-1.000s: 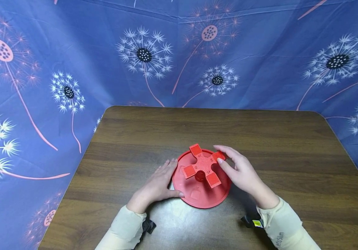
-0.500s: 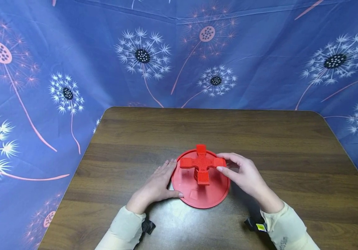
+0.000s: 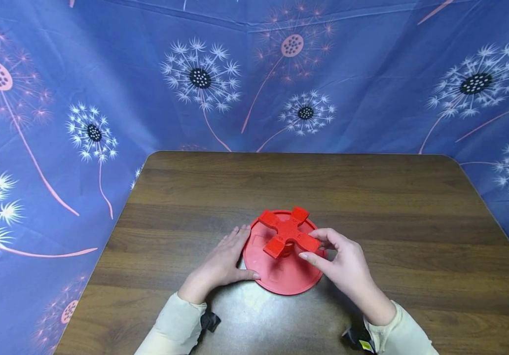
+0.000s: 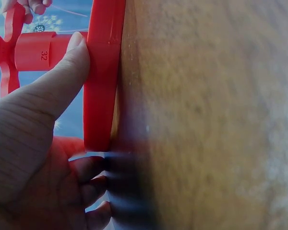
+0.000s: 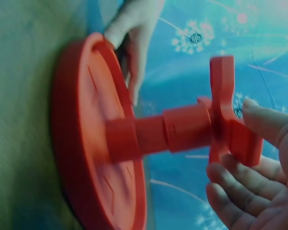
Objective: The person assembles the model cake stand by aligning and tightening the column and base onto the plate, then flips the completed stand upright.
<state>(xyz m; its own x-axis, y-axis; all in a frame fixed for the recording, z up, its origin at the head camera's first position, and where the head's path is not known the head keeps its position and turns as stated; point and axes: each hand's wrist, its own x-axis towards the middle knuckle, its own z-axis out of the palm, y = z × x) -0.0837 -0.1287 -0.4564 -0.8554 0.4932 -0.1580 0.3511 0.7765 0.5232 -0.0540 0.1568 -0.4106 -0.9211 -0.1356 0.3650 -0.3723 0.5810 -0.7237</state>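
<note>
A red round base (image 3: 276,281) with a raised rim lies on the table, and a red stepped stem (image 5: 151,134) rises from its middle, marked 32 in the left wrist view. On top sits a red cross-shaped handle (image 3: 286,231) with blocky arms. My left hand (image 3: 223,261) rests against the base's left rim, its fingers straight and its thumb over the edge. With thumb and fingers, my right hand (image 3: 343,261) holds the handle's front right arm; part of that arm is hidden by the fingers.
The brown wood-grain table (image 3: 183,197) reaches back to a blue cloth (image 3: 148,74) printed with dandelions. Dark straps with small devices (image 3: 210,321) sit at both wrists.
The cross-shaped handle has turned clockwise, seen from above, and my right hand has come round toward the front with it. The left hand and the base have stayed in place.
</note>
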